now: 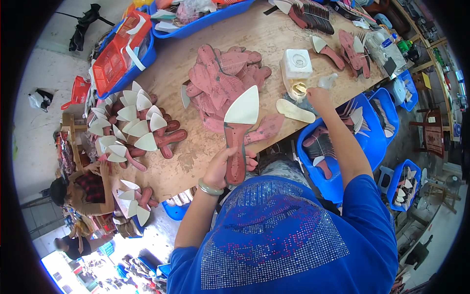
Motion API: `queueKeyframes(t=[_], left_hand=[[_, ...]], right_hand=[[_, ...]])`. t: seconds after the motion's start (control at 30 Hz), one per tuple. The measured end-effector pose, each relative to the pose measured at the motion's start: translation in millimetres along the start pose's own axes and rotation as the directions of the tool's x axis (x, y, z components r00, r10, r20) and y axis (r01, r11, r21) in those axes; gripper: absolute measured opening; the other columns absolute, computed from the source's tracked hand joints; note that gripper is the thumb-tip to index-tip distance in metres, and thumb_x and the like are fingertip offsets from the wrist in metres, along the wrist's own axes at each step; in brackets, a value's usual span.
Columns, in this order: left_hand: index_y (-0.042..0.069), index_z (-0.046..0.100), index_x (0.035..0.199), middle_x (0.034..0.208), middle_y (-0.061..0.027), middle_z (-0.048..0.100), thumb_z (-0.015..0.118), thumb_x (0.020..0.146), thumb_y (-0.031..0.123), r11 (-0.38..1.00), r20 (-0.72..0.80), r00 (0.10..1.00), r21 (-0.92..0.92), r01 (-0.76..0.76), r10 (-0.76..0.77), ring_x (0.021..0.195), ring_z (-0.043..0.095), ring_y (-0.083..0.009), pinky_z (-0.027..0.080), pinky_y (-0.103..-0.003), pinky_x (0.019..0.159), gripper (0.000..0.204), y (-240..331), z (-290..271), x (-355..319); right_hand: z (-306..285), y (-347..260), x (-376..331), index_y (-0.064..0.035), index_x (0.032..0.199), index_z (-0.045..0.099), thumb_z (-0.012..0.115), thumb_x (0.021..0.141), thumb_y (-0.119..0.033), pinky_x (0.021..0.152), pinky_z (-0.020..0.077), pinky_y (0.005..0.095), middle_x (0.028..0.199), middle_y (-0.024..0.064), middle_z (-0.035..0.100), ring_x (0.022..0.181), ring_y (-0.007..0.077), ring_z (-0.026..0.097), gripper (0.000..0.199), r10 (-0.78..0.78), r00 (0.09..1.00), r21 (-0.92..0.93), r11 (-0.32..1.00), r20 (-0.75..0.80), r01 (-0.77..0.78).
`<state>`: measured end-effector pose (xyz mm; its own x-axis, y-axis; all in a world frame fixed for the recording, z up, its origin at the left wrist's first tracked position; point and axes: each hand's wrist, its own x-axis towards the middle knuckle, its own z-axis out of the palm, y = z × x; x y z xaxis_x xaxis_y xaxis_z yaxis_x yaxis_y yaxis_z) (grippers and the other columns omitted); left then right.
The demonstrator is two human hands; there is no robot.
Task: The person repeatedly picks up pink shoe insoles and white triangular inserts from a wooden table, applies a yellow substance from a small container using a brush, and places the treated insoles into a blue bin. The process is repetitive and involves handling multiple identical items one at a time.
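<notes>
Over the near edge of the table (pixel 188 159), the left hand (pixel 219 165) is gripping the piece (pixel 235 142) by its narrow pink end, with fingertips showing past its right side. The white tip (pixel 243 107) is pointing away from the person, in front of the pile (pixel 215 68) of pink pieces. The right hand (pixel 320 99) is reaching to the small yellowish cup (pixel 298 91) beside the white block (pixel 297 63); its fingers are bunching close together, but whether they are pinching anything I cannot tell.

Because the grip is holding only one end, the wide end could be tilting or twisting under any push, and a loosening hold could be dropping the piece onto the loose sole (pixel 270 128) behind it or off the edge. If the cup is holding something wet, a careless fingertip could be tipping it, and the spill would probably be reaching the pale pad (pixel 295 110) just beside it. That pad is lying near the edge, so a sweeping right forearm could be nudging it toward the blue tub (pixel 364 147) below.
</notes>
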<state>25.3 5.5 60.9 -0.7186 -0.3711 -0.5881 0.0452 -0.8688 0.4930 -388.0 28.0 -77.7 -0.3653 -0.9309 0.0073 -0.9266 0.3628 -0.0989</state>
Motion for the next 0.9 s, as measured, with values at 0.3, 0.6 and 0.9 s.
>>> queueKeyframes(t=[0.3, 0.6, 0.9], left_hand=[[-0.008, 0.055, 0.114, 0.105, -0.0212, 0.065, 0.051, 0.095, 0.025, 0.99, -0.011, 0.999, 0.137, -0.034, 0.035, 0.092, 0.069, -0.0308, 0.057, -0.04, 0.079, 0.038, 3.0, 22.4, 14.6], [-0.004, 0.054, 0.111, 0.104, -0.0204, 0.065, 0.053, 0.095, 0.018, 0.992, -0.046, 0.998, 0.12, -0.036, 0.042, 0.094, 0.068, -0.034, 0.057, -0.042, 0.076, 0.027, 1.5, 26.9, 17.9], [-0.001, 0.049, 0.12, 0.103, -0.0171, 0.066, 0.055, 0.094, 0.019, 0.996, -0.054, 0.998, 0.088, -0.008, 0.012, 0.089, 0.069, -0.0282, 0.057, -0.036, 0.073, 0.034, -4.6, 7.5, 8.4]], right_hand=[[-3.1, 9.7, -21.4, -0.0126, 0.081, 0.071, 0.058, 0.085, -0.026, 0.061, 0.0534, 0.0481, 0.073, 0.0138, 0.068, 0.068, 0.0341, 0.067, 0.019, 0.044, 0.999, 0.017, 0.999, -0.027, -0.044], [27.4, 6.5, 6.9, -0.0115, 0.081, 0.071, 0.057, 0.085, -0.023, 0.064, 0.0536, 0.0481, 0.077, 0.0156, 0.069, 0.069, 0.0352, 0.067, 0.019, 0.047, 0.999, 0.021, 0.999, -0.011, -0.047], [3.6, -7.6, -48.0, -0.0122, 0.075, 0.07, 0.059, 0.088, -0.026, 0.056, 0.0546, 0.0444, 0.069, 0.0121, 0.067, 0.063, 0.031, 0.068, 0.021, 0.022, 0.988, -0.061, 0.998, -0.155, -0.032]])
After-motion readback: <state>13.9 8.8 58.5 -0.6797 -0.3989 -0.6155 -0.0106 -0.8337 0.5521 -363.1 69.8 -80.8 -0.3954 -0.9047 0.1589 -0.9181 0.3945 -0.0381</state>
